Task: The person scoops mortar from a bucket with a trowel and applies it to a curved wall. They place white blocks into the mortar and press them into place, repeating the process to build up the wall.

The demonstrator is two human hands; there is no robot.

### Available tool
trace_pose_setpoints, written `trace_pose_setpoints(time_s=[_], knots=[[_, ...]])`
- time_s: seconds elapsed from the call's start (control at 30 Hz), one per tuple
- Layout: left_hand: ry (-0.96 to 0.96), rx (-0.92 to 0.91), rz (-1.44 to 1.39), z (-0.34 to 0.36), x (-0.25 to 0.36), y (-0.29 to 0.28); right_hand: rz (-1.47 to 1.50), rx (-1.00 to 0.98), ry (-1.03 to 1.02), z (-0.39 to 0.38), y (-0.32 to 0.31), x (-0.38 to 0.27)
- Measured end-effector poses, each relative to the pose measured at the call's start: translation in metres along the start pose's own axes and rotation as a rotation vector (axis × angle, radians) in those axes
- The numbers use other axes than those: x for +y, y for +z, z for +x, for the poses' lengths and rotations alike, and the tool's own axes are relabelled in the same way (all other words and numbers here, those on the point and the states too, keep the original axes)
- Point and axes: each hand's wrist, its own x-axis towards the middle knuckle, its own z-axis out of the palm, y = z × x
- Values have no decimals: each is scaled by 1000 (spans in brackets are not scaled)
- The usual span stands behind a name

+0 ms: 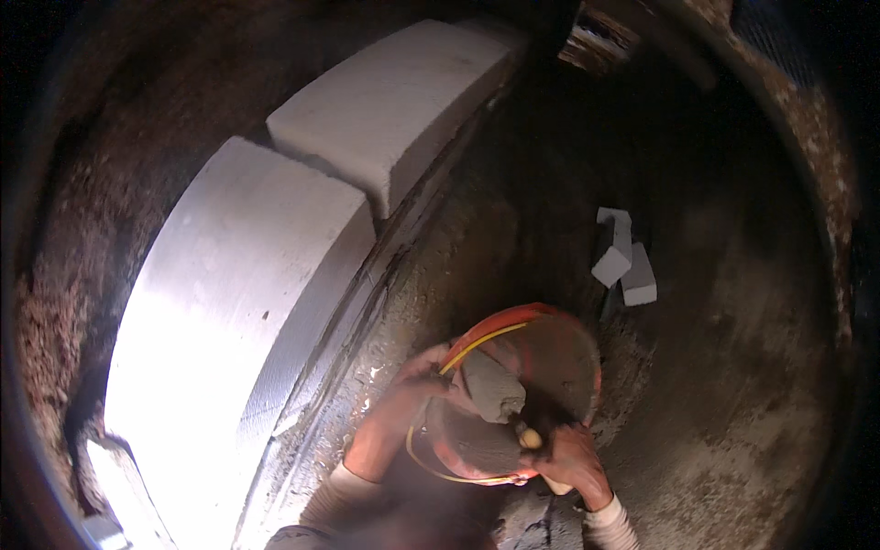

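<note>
An orange bucket (598, 367) with a thin yellow carrying handle (481, 339) is in front of me, with wet grey mortar (566, 353) inside. My left hand (422, 378) is closed around the bucket's left rim, close to that handle. In my right hand (577, 460), at the bucket's near right side, is a trowel (495, 390) held by its wooden handle. Its blade lies over the bucket's opening, coated with a lump of grey mortar. Part of the trowel's grip is hidden by my fingers.
Two large pale blocks (243, 266) (394, 96) stand in a row along the left, with a narrow gap between them. Small white block pieces (639, 275) lie on the dark ground (724, 403) beyond the bucket. A rough earth wall (69, 302) rises at the far left.
</note>
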Motion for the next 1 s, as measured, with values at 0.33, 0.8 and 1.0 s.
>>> trace_pose_setpoints(time_s=[0.33, 0.8, 1.0], knots=[[28, -115, 681, 7, 19, 66, 158, 370, 215, -43, -3, 26], [-113, -16, 638, 15, -2, 86, 358, 356, 414, -104, 29, 31], [-51, -13, 542, 17, -4, 80, 843, 548, 403, -138, 63, 59]])
